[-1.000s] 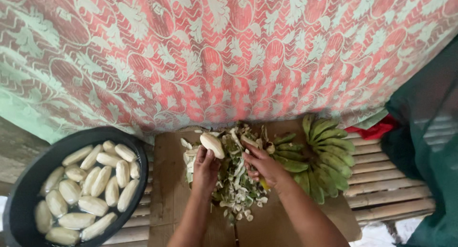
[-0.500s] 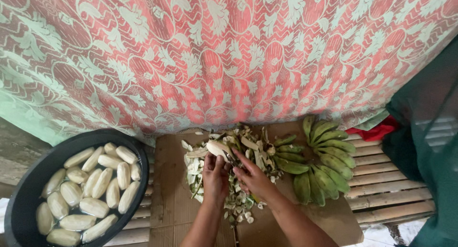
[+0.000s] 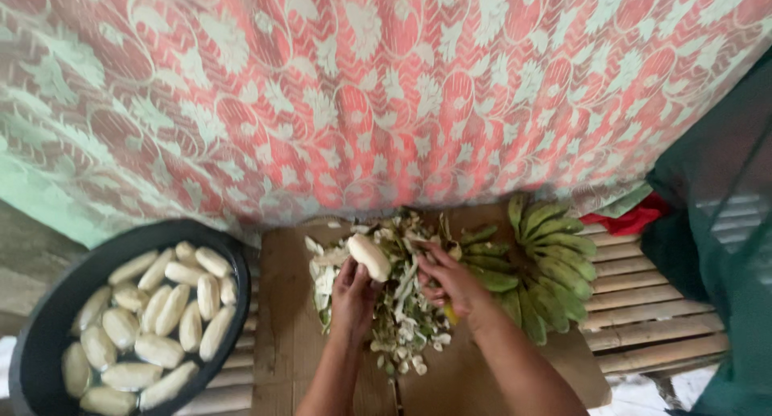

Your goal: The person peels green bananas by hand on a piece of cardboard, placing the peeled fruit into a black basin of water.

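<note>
My left hand [image 3: 352, 294] holds a peeled, pale banana [image 3: 369, 256] above a heap of green and white peelings [image 3: 402, 303] on a brown board [image 3: 281, 319]. My right hand [image 3: 447, 278] sits just right of it, fingers curled over the peelings, with something yellow under the wrist that may be a handle; I cannot tell what it grips. A bunch of green unpeeled bananas [image 3: 547, 259] lies to the right of that hand.
A black round basin [image 3: 48, 319] at the lower left holds several peeled bananas in water. A red and green patterned cloth [image 3: 386, 94] hangs behind. A bamboo slat bench [image 3: 651, 303] runs right, beside dark green fabric [image 3: 724, 247] and a red cloth [image 3: 631, 219].
Both hands stay over the peelings and have drawn closer together. The peeled banana remains in my left hand, and the right hand has shifted a little toward it.
</note>
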